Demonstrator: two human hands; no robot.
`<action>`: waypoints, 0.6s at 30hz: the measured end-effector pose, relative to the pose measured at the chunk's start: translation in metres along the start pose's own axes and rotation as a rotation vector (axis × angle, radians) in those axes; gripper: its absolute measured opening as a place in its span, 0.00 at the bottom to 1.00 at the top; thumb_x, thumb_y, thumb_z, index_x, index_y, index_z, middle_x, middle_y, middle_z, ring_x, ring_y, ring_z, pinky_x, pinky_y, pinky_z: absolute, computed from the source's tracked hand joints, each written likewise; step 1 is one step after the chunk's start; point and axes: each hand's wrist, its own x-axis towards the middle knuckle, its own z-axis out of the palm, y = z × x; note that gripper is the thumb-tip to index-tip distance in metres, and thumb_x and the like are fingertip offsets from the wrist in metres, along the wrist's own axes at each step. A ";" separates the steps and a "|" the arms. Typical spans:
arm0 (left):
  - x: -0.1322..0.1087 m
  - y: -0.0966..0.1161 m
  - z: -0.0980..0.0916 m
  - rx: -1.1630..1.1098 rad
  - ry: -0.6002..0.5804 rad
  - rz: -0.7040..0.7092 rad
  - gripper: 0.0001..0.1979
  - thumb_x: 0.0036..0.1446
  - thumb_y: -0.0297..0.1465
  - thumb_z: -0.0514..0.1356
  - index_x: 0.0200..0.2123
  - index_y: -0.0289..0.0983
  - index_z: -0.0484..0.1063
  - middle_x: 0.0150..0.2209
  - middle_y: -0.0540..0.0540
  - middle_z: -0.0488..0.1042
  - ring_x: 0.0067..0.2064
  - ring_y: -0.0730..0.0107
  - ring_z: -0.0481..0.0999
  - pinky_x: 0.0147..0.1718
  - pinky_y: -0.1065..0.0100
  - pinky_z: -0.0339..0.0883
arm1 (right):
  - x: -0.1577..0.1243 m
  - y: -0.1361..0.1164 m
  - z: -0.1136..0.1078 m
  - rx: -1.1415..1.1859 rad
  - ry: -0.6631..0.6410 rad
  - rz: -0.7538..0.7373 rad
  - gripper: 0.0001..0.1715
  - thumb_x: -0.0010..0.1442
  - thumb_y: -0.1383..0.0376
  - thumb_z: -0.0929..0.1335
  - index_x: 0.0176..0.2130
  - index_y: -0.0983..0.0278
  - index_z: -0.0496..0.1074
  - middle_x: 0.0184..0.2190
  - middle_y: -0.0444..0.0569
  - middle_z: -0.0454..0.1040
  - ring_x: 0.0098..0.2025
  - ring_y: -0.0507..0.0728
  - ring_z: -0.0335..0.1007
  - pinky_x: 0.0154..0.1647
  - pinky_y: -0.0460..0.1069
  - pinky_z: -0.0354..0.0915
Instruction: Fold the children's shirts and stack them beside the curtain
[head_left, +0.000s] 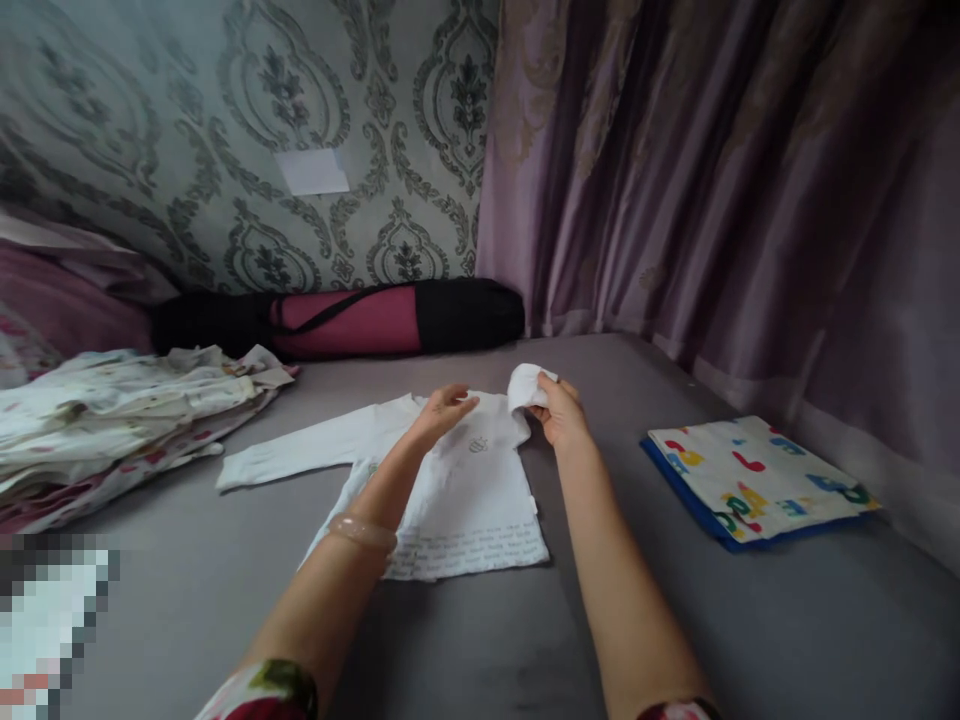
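Here, the right hand (556,408) pinches the bunched sleeve (523,386) of a small white long-sleeved fabric shirt (469,490), which lies spread short of the far edge of the grey cloth-covered bed (480,650), while the left hand (444,410), loosely curled and released, is over the shirt's upper chest.

The white long-sleeved cloth shirt (480,495) looks soft and matt, its fabric lightly wrinkled. Under it, the flat grey cloth cover (480,640) is matt and mostly smooth. On the right, the folded white-and-blue cloth with multicoloured print (757,475) looks matt; on the left, the pale patterned cloth pile (127,420) is crumpled. The far long black-and-pink bag (341,322) appears matt fabric. The purple draped cloth curtain (720,180) has a satiny sheen, and the pale ring-shaped bangle (364,532) looks smooth and glossy.
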 end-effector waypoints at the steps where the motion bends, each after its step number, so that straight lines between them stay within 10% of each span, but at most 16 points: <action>1: -0.006 -0.005 -0.005 -0.123 0.040 -0.065 0.27 0.54 0.45 0.61 0.51 0.32 0.70 0.50 0.35 0.73 0.49 0.56 0.75 0.46 0.61 0.68 | 0.000 0.004 0.003 -0.020 0.002 -0.012 0.01 0.58 0.68 0.66 0.34 0.62 0.68 0.24 0.40 0.73 0.24 0.50 0.70 0.23 0.43 0.67; 5: -0.021 -0.024 -0.015 -0.455 0.115 -0.220 0.23 0.56 0.45 0.60 0.45 0.31 0.68 0.47 0.33 0.74 0.42 0.64 0.77 0.41 0.65 0.70 | -0.010 0.021 0.020 -0.142 -0.033 -0.086 0.08 0.58 0.64 0.66 0.41 0.61 0.68 0.32 0.43 0.76 0.32 0.52 0.73 0.32 0.46 0.71; 11: -0.018 -0.031 -0.017 -0.599 0.064 -0.273 0.34 0.59 0.58 0.43 0.49 0.34 0.63 0.43 0.35 0.76 0.42 0.60 0.78 0.41 0.61 0.71 | -0.029 0.032 0.027 -0.376 -0.653 0.038 0.29 0.67 0.49 0.56 0.58 0.63 0.63 0.56 0.56 0.70 0.55 0.55 0.69 0.56 0.53 0.62; 18: -0.021 -0.040 -0.015 -0.368 0.178 -0.216 0.31 0.47 0.41 0.64 0.53 0.35 0.65 0.36 0.46 0.73 0.36 0.69 0.74 0.33 0.71 0.66 | 0.001 0.015 -0.001 -0.350 -0.353 0.004 0.38 0.68 0.50 0.43 0.58 0.64 0.63 0.59 0.59 0.67 0.58 0.56 0.67 0.53 0.52 0.64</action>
